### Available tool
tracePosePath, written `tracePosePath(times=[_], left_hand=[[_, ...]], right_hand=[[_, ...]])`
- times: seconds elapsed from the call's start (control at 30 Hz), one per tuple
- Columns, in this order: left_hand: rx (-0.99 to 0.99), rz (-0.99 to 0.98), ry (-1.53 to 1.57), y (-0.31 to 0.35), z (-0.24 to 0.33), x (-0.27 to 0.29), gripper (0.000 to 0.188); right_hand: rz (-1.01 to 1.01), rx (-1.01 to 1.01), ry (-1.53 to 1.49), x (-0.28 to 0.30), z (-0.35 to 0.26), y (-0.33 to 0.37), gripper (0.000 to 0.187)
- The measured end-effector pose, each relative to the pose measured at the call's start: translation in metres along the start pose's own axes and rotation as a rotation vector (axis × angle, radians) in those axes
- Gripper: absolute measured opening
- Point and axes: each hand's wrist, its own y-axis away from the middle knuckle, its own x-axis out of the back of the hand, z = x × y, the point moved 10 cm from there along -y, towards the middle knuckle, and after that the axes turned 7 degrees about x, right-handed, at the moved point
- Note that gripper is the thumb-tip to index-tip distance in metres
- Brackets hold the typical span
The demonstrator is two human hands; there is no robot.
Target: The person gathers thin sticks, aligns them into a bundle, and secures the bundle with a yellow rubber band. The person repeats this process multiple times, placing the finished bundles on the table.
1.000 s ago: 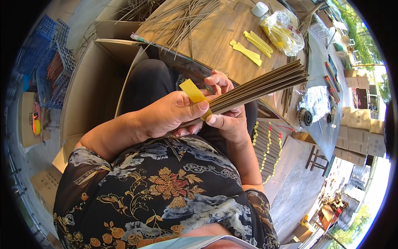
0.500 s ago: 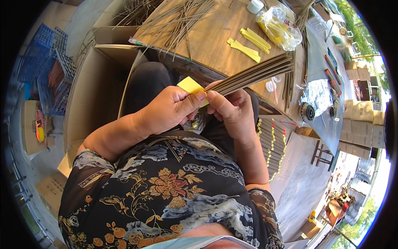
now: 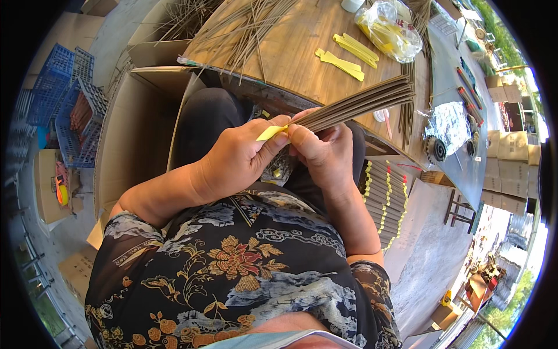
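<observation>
My right hand (image 3: 325, 152) is closed around the near end of a bundle of thin brown incense sticks (image 3: 366, 102), which slants up and right over the table edge. A yellow paper strip (image 3: 269, 133) sits at that end of the bundle. My left hand (image 3: 235, 152) pinches the strip between thumb and fingers, and its free part sticks out to the left. Both thumbs nearly meet at the strip. The lower ends of the sticks are hidden by my fingers.
More yellow strips (image 3: 356, 50) lie on the wooden table (image 3: 302, 64) beside a plastic bag (image 3: 389, 32). Loose sticks (image 3: 250, 35) are spread at the far left. Finished-looking bundles with yellow bands (image 3: 386, 200) stand at lower right. An open cardboard box (image 3: 136, 128) is on my left.
The yellow strip has turned and now shows narrower, drawn closer around the stick ends. My left hand has rolled over it slightly. The bundle stays in my right hand.
</observation>
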Motion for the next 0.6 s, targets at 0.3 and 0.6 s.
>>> tracePosePath(times=[0.3,0.6], left_hand=[[-0.209,0.037,-0.179,0.002,0.019,-0.001,0.036],[-0.229,-0.012,-0.359,0.007,0.018,-0.011,0.056]], right_hand=[[-0.01,0.023,0.001,0.0,-0.005,0.0,0.015],[-0.015,-0.002,0.003,0.003,0.001,-0.002,0.014]])
